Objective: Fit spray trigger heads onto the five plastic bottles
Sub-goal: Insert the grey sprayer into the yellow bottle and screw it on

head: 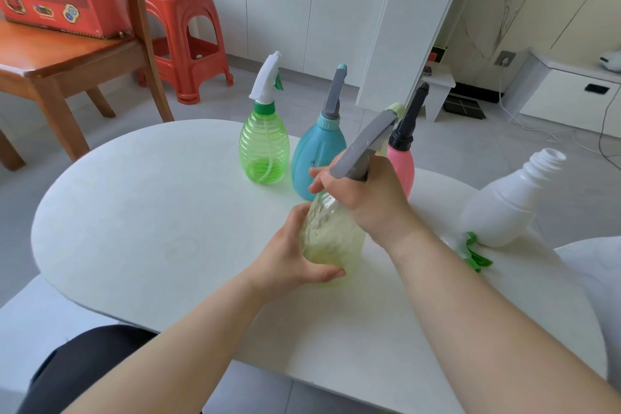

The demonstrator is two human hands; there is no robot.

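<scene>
A clear yellowish bottle (331, 232) stands tilted at the middle of the white table (141, 212). My left hand (292, 259) grips its lower body. My right hand (366, 191) is wrapped around its neck and the base of a grey trigger head (366, 144) with a pale yellow nozzle. Behind stand a green bottle (264, 148) with a white head, a blue bottle (316, 155) with a grey head and a pink bottle (401, 165) with a black head. A white bottle (504, 202) stands at the right with an open neck. A green trigger head (473, 252) lies beside it.
A wooden chair (67, 57) carrying a red box stands to the far left, with a red plastic stool (181, 27) behind it. White cabinets line the back wall. A white cushion edge (594, 279) lies at the table's right.
</scene>
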